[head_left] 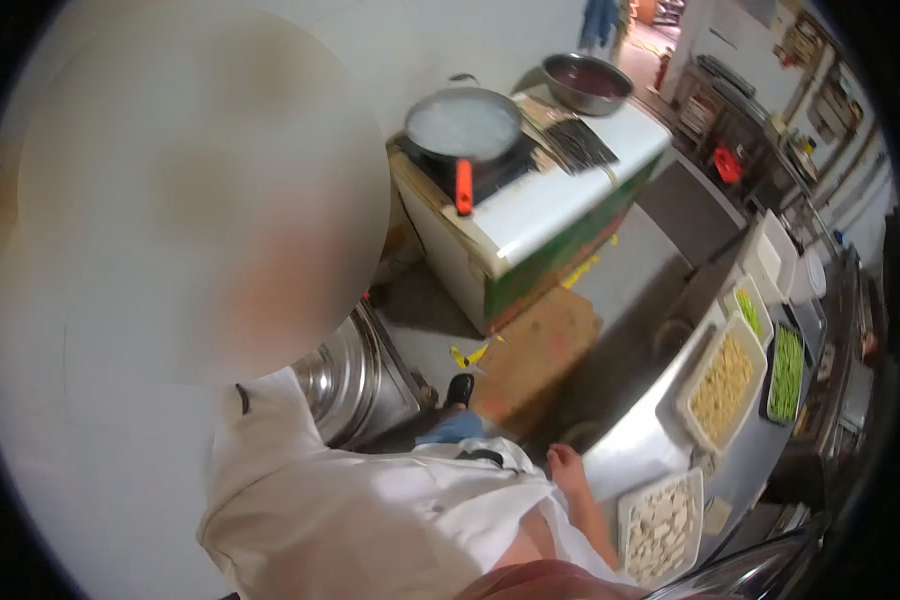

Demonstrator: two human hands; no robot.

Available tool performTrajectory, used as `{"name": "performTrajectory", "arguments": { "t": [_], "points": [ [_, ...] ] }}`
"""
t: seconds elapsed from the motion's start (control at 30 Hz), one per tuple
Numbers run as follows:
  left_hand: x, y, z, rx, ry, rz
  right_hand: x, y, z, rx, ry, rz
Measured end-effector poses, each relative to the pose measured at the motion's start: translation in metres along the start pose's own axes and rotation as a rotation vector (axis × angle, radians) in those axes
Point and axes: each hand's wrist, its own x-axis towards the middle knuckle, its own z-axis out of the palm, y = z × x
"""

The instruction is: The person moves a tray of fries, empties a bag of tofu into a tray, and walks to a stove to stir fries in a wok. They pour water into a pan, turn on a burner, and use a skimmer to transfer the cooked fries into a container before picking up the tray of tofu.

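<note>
And here's the right hand [565,465], low at the near edge of the steel table [620,440], fingers loosely bent; whether anything is gripped in them, I can't tell. Right beside its forearm sits the tray of white pieces [694,480], flat on the metal. Over on the other side, a white sleeve [260,425] rises, and the left hand [282,275] is lost in a big round blur (a reddish smudge is all we get!), so its state can't be told.

Further along the table: a tray of yellowish pieces [708,362], then green pods [787,372] in a dark tray just beside it. Down on the floor, a black shoe [460,388], with a round steel vessel [342,395] to its left and a brown slab [535,360] to its right.

Beyond, a white-topped cabinet [560,215] carries a pan [464,160], orange handle pointing this way, whitish inside, and behind it, a metal bowl [610,103] holding something dark. Farthest back, a bright doorway [653,40].
</note>
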Motion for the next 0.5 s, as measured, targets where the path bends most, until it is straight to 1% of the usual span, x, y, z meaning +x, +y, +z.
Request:
{"name": "performTrajectory", "arguments": {
  "t": [0.03,0.1,0.13,0.17,0.2,0.23,0.27,0.3,0.33,0.37,0.4,0.43,0.47,0.5],
  "points": [
    [0.036,0.005,-0.012,0.02,0.049,-0.025,0.019,-0.005,0.01,-0.03,0.019,0.063],
    [0.105,0.007,-0.026,0.101,0.171,-0.052,0.036,-0.073,0.031,0.013,-0.003,0.127],
    [0.136,0.007,-0.034,0.106,0.217,-0.059,0.054,-0.095,0.037,0.004,-0.009,0.118],
    [0.16,0.008,-0.042,0.111,0.257,-0.063,0.067,-0.111,0.043,-0.097,-0.001,0.073],
    [0.179,0.012,-0.051,0.11,0.256,-0.073,0.079,-0.123,0.048,-0.199,0.007,0.031],
    [0.196,0.016,-0.061,0.126,0.296,-0.09,0.093,-0.126,0.051,-0.208,0.002,0.029],
    [0.213,0.012,-0.064,0.142,0.335,-0.106,0.105,-0.125,0.05,-0.133,0.037,0.069],
    [0.229,0.004,-0.061,0.141,0.334,-0.113,0.114,-0.127,0.048,-0.058,0.073,0.111],
    [0.243,-0.003,-0.058,0.183,0.386,-0.1,0.121,-0.127,0.044,-0.03,0.088,0.202],
    [0.258,-0.009,-0.055,0.224,0.438,-0.085,0.125,-0.124,0.041,-0.035,0.09,0.2],
    [0.271,-0.016,-0.052,0.219,0.436,-0.09,0.125,-0.113,0.035,-0.072,0.092,0.189],
    [0.281,-0.026,-0.048,0.247,0.45,-0.064,0.124,-0.133,0.038,-0.11,0.093,0.179],
    [0.289,-0.034,-0.044,0.276,0.464,-0.038,0.119,-0.154,0.038,-0.282,0.108,0.228],
    [0.293,-0.038,-0.045,0.276,0.461,-0.044,0.129,-0.137,0.032,-0.288,0.106,0.23]
  ]
}}
